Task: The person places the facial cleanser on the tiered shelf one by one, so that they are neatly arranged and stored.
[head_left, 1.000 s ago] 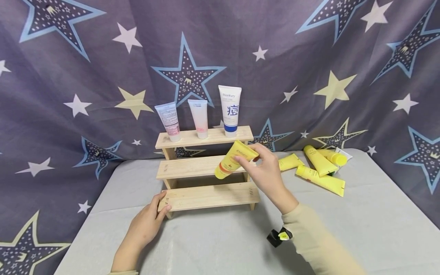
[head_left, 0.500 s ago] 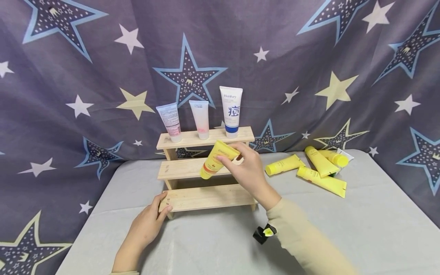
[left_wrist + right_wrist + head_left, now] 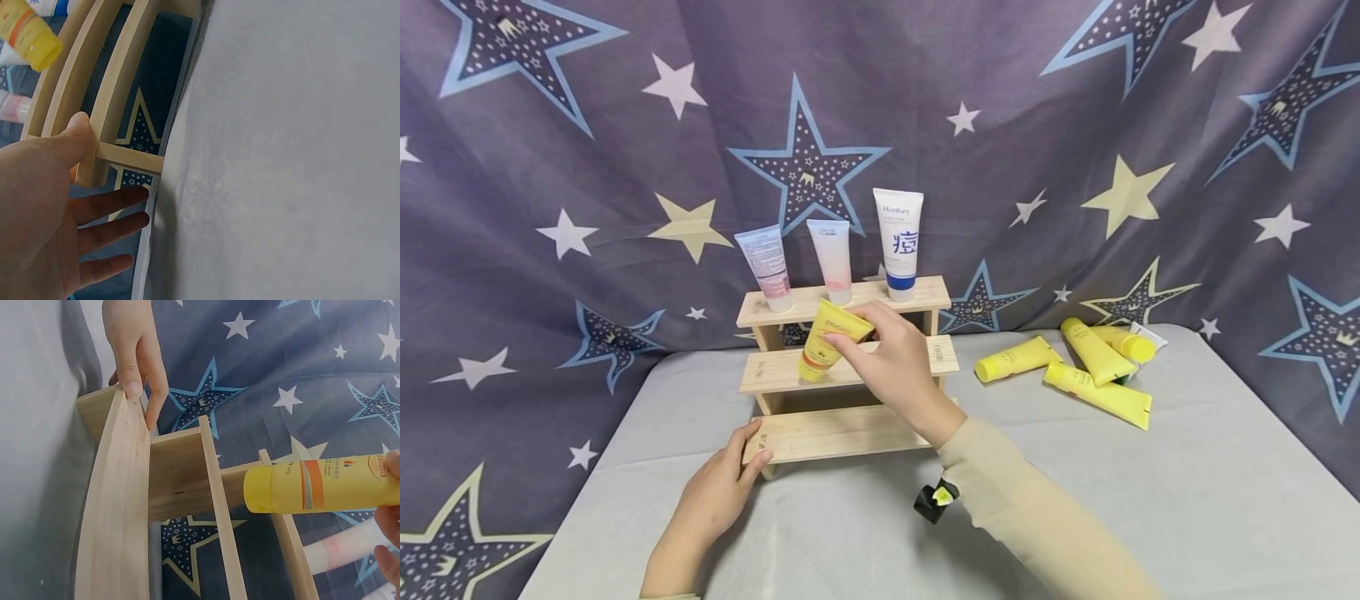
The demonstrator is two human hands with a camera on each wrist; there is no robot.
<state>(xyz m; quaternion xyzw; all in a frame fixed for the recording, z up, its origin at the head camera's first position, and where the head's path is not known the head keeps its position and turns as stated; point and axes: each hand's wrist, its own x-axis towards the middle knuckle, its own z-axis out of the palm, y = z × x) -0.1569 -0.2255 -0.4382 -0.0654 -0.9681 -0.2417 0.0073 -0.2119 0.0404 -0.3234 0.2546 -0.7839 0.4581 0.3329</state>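
Observation:
My right hand holds a yellow squeeze tube by its upper end, thumb in front. The tube tilts, yellow cap downward, in front of the left part of the middle step of a three-step wooden shelf. In the right wrist view the yellow tube shows its orange band, with the cap apart from the boards. My left hand grips the left end of the lowest step. In the left wrist view the thumb of the left hand lies against that board, while several fingers stretch out beyond it.
On the top step stand two pink-and-white tubes and a taller white-and-blue tube. Several yellow tubes lie on the grey cloth at the right, some piled together. A star-patterned curtain hangs behind.
My right hand has carried the yellow tube leftward along the shelf, from the right part of the middle step to its left part. My left hand has stayed on the lowest step.

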